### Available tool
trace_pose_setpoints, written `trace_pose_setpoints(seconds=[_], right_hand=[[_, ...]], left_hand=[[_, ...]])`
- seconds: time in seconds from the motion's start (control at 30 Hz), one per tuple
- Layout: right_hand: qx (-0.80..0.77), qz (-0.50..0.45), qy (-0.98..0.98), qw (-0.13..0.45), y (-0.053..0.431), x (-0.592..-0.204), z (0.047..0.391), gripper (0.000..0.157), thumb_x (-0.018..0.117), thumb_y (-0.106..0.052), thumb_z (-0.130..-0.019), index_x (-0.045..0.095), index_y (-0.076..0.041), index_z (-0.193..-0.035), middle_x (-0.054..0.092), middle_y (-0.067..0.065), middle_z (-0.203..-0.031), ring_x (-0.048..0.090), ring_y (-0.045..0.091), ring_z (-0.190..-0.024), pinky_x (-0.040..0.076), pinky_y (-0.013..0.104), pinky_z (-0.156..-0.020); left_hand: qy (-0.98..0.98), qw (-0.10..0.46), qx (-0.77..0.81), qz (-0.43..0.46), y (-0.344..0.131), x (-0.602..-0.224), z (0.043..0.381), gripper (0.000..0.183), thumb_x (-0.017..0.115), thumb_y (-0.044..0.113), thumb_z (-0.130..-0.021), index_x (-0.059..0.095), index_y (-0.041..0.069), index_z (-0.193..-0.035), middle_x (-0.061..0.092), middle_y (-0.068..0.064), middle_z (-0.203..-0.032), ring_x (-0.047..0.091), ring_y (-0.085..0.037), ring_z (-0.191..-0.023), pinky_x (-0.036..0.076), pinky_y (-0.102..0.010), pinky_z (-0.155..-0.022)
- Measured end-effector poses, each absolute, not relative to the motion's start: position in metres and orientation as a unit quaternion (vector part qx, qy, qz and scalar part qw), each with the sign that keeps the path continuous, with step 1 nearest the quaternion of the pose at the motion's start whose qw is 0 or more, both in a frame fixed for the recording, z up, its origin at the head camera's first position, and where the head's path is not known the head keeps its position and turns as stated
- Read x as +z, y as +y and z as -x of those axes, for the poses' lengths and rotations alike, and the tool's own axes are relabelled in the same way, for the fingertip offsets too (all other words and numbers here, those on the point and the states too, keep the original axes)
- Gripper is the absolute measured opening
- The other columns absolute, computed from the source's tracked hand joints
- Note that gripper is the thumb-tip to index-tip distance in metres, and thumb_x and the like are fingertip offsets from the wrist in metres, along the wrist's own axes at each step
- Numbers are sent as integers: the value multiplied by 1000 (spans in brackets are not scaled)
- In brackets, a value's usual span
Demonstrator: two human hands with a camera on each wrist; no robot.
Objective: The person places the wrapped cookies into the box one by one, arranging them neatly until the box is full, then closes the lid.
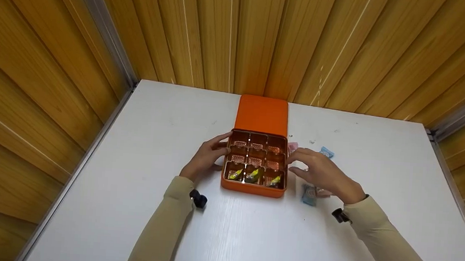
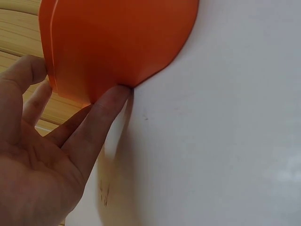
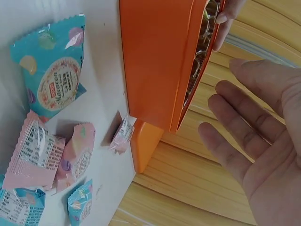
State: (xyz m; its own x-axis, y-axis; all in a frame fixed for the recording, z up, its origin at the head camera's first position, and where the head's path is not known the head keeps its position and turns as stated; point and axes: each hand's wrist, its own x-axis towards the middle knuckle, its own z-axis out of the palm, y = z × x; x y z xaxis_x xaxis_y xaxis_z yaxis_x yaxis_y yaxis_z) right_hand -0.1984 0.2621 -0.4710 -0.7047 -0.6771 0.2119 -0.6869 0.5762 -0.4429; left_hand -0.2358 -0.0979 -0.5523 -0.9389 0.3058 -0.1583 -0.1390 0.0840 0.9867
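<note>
Orange box [image 1: 253, 190] touching left fingers [image 2: 106, 108], just beside right fingers [image 3: 240, 125]

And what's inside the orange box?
The orange box holds a divided tray with three yellow-green wrapped pieces, one per nearest-row compartment. Whatever lies under the tray is covered.

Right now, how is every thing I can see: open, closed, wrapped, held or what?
Box: open.
Lid: off the box's top, behind it.
Yellow packets: inside the box, nearest row; too small to tell if sealed.
Blue packets: wrapped, outside the box.
Pink packets: wrapped, outside too.
Left hand: gripping the box.
Right hand: open, holding nothing.
</note>
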Motion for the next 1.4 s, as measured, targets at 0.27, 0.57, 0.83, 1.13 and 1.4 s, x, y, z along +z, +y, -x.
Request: trace_pose_setpoints(seconds=[0.27, 0.57, 0.83, 1.13, 1.4], right_hand=[[254, -296, -921, 1, 273, -473, 207, 24, 81, -3, -94, 74, -6, -116, 73, 6, -115, 70, 33, -112, 56, 53, -100], [245, -225, -942, -38, 279, -475, 216, 30, 76, -9, -99, 70, -2, -127, 68, 17, -125, 66, 41, -118, 52, 59, -103], [237, -199, -950, -38, 275, -481, 225, 34, 73, -11, -101, 66, 1, -132, 66, 21, -129, 64, 44, -120, 51, 61, -103], [242, -190, -951, -35, 274, -487, 234, 35, 73, -11, -101, 66, 4, -132, 65, 23, -129, 64, 44, -119, 52, 61, -102], [228, -168, -959, -29, 266, -496, 244, 36, 71, -15, -103, 66, 5, -132, 65, 24, -129, 65, 43, -117, 53, 60, -100]], left_hand=[[721, 162, 671, -60, -98, -551, 235, 61, 64, 15, -106, 47, 30, -163, 57, -17, -149, 61, -33, -126, 65, -45, -74], [718, 159, 674, -64, -99, -551, 235, 61, 63, 13, -107, 46, 30, -163, 57, -18, -149, 61, -34, -127, 65, -46, -75], [724, 159, 668, -60, -98, -552, 235, 61, 64, 16, -106, 47, 32, -163, 58, -16, -149, 62, -32, -125, 64, -44, -72], [726, 159, 667, -56, -98, -553, 236, 60, 64, 16, -106, 48, 33, -162, 58, -16, -148, 62, -32, -124, 64, -44, -73], [718, 166, 673, -57, -98, -552, 235, 61, 64, 15, -107, 47, 32, -163, 58, -16, -148, 61, -32, -124, 63, -41, -71]])
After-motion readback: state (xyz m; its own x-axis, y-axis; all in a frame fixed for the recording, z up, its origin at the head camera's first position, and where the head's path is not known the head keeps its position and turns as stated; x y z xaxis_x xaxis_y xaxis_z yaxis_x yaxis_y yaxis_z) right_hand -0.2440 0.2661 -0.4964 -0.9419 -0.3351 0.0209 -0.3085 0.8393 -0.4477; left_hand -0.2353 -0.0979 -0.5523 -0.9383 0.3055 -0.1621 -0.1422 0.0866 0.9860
